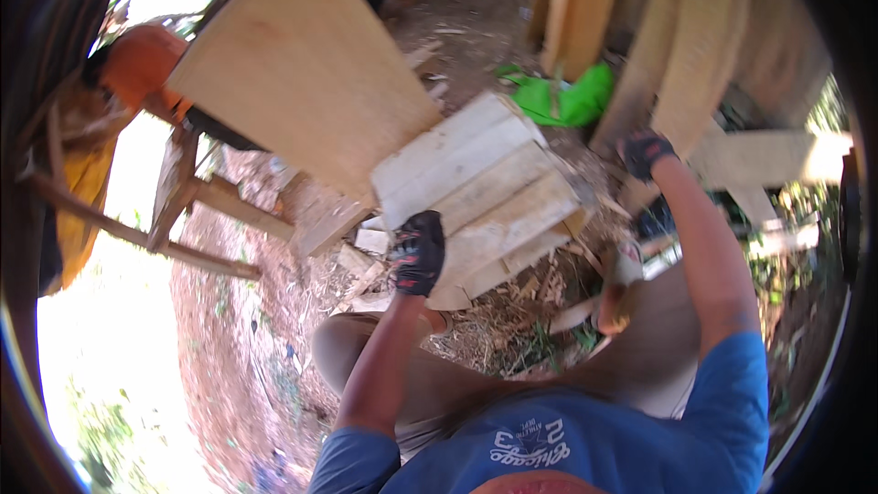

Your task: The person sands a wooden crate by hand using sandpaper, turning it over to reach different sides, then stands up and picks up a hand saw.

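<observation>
A slatted wooden piece (498, 185), made of pale planks set side by side, lies in front of my knees. My left hand (418, 253), in a black fingerless-looking glove, is closed at its left edge, with fingers curled against the wood. Off to the right, my right hand (643, 154) is raised with the arm stretched out, beside tall upright planks. Its gloved fingers look curled, though blurred. Whatever it may hold is hidden.
A large plywood sheet (306, 64) leans beyond the slatted piece. Bright green fabric (572, 99) lies behind it. A rough wooden frame (233, 206) stands left, near an orange object (144, 64). Tall planks (704, 32) lean at the right. Wood scraps (361, 265) litter the dirt.
</observation>
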The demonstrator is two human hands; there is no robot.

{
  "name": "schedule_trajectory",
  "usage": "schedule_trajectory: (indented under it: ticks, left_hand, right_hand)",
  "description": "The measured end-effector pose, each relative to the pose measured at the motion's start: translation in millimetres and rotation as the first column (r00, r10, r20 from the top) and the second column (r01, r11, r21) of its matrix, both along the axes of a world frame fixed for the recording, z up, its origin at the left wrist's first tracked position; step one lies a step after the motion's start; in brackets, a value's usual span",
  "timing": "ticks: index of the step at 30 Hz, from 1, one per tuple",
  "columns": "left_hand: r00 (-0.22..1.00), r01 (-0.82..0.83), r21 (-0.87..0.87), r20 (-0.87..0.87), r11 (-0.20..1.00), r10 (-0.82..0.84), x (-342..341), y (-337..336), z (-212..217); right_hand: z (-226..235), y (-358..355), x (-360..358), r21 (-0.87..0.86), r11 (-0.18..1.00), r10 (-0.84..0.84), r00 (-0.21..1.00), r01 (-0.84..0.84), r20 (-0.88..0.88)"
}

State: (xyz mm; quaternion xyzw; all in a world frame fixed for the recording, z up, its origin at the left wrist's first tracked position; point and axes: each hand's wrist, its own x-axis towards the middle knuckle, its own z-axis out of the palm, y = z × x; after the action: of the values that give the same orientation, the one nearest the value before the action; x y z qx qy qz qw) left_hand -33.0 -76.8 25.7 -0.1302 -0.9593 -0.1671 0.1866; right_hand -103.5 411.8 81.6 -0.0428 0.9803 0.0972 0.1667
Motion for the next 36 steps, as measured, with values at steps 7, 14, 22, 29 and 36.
schedule_trajectory:
  ticks: [7,14,22,29,36]
  left_hand:
    - [0.996,0.080,0.076,0.022,0.994,-0.082,12,17,14]
    - [0.990,0.140,0.062,-0.011,0.988,-0.140,18,31,11]
    - [0.988,0.136,0.073,-0.079,0.988,-0.130,20,25,6]
    - [0.973,0.230,0.141,-0.064,0.963,-0.223,36,37,13]
    - [0.839,0.543,0.084,-0.015,0.836,-0.544,58,52,3]
  right_hand:
    - [-7,-32,-5,0.097,0.986,0.120,0.980,-0.137,0.161]
    - [-57,-54,14,0.031,0.983,0.179,0.984,-0.179,0.005]
    - [-65,-69,6,0.127,0.966,0.243,0.957,-0.225,-0.158]
    - [-77,-79,-1,0.163,0.952,0.293,0.929,-0.260,-0.228]
    - [-74,-80,-3,0.264,0.912,0.365,0.915,-0.315,-0.170]
